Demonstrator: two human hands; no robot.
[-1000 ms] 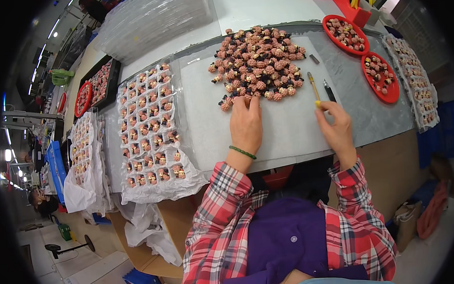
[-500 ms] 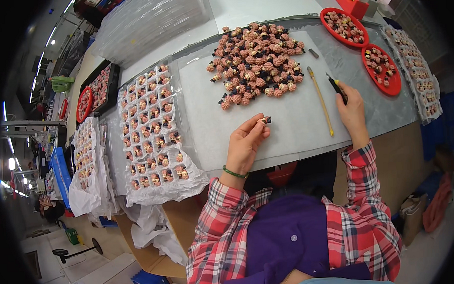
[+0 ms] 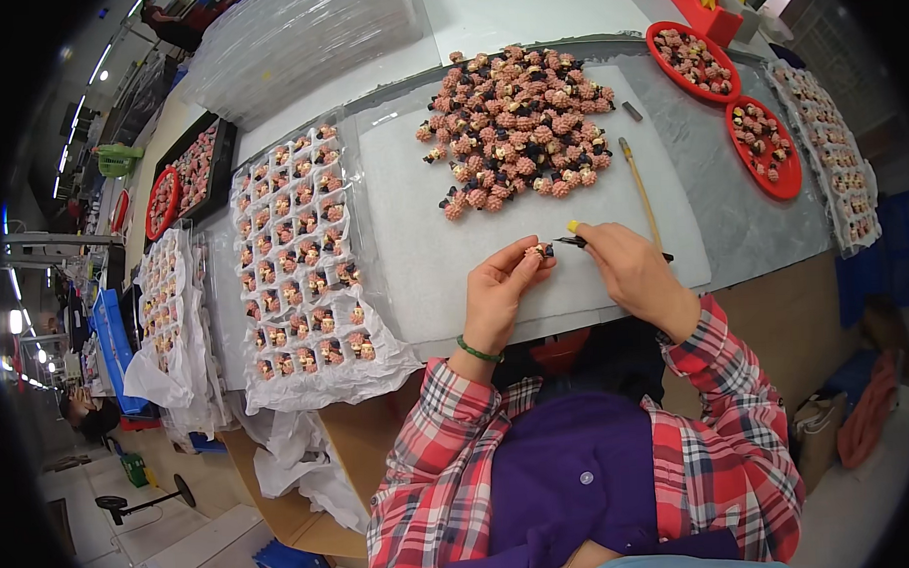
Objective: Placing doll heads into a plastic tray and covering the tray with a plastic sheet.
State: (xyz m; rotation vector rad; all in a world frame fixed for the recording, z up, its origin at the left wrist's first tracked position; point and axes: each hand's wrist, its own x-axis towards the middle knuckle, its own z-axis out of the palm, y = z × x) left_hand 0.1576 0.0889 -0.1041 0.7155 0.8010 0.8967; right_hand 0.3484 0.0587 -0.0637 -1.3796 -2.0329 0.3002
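Between thumb and fingers, my left hand pinches one small figurine with pink knobbly curls and dark parts. My right hand grips a craft knife with a dark body and a yellow part. Its tip points at the figurine and is close to it; whether they touch I cannot tell. Beyond both hands lies a big heap of similar figurines on a white sheet. A thin wooden stick with a dark end lies to the right of the heap.
Left of the sheet is a paper-lined compartment tray full of figurines, with another tray farther left. Two red bowls of figurines stand at the right. A small grey block lies by the heap. Clear plastic trays are stacked behind.
My right hand has brought the craft knife leftward from the right side of the sheet to the figurine. My left hand still holds the figurine, in nearly the same place.
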